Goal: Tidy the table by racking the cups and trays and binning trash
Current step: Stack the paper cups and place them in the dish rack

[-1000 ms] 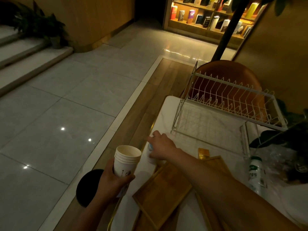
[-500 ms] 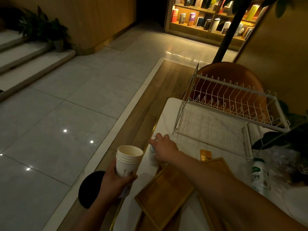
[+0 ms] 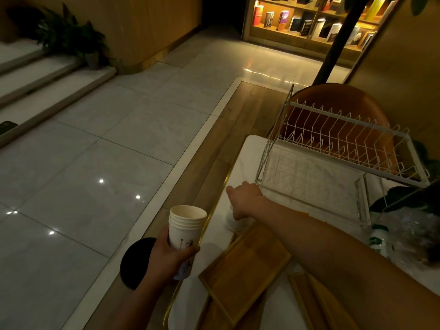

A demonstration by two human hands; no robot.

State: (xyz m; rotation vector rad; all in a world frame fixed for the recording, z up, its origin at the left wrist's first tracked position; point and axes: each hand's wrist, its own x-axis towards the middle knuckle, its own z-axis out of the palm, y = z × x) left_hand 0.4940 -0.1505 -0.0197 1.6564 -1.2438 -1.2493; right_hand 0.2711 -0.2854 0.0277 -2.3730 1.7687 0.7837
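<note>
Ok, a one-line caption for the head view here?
Left hand holds stacked cups beside the table; right hand reaches over another cup near the empty rack.

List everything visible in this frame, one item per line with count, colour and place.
paper cups: nested stack, white, held beside the table's left edge
cup: one, white, on the table under the right hand
wooden trays: at least two, brown, near table edge
dish rack: one, white wire, far end of table
bottle: one, white with green label, right side
table: one, white, gold rim
bin: one, black, on floor
bookshelf: one, lit, background
left hand: gripping the stack
right hand: over the cup
</note>
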